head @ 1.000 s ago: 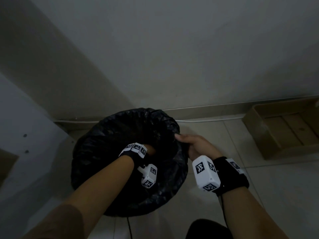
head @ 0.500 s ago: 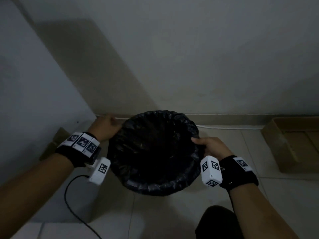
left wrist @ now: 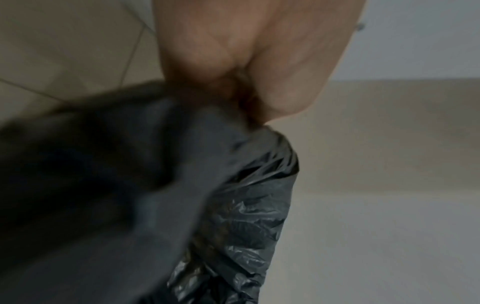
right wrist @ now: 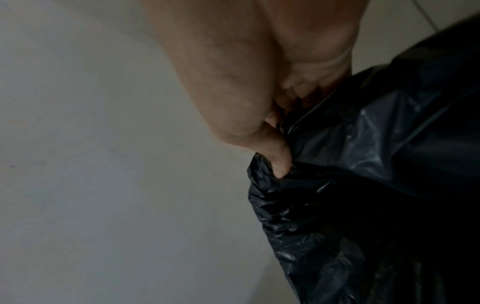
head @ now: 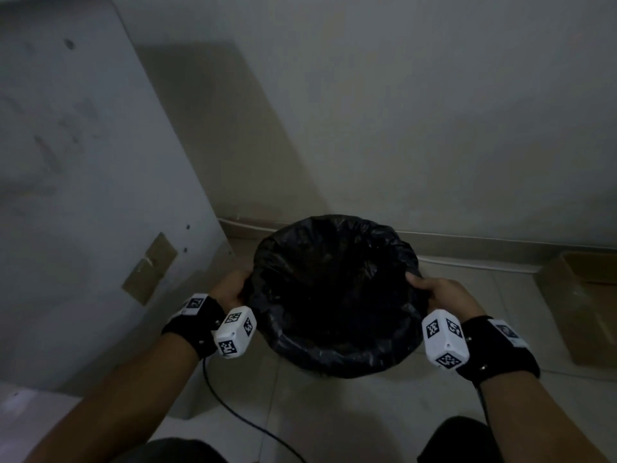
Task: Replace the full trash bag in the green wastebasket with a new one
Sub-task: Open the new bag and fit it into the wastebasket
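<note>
1 black trash bag (head: 337,295), 2 hands, left hand (head: 230,290) and right hand (head: 444,294) each gripping its rim, 1 cardboard box (head: 581,302) nearby

Glossy black bag (head: 334,295), crinkled with grey highlights. White cubes (head: 235,331) on both wrists, each carrying black-and-white checker tags, strapped on with black bands (head: 500,349). Pale beige floor tiles (head: 334,412), off-white wall (head: 400,128), a grey panel (head: 83,162), a brown box (head: 581,302), a black cable (head: 233,412).

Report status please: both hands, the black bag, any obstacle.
Left hand and right hand each grip the crinkled black plastic trash bag at opposite rim sides. Bag open, draped over the basket. Brown cardboard box apart on right.
</note>
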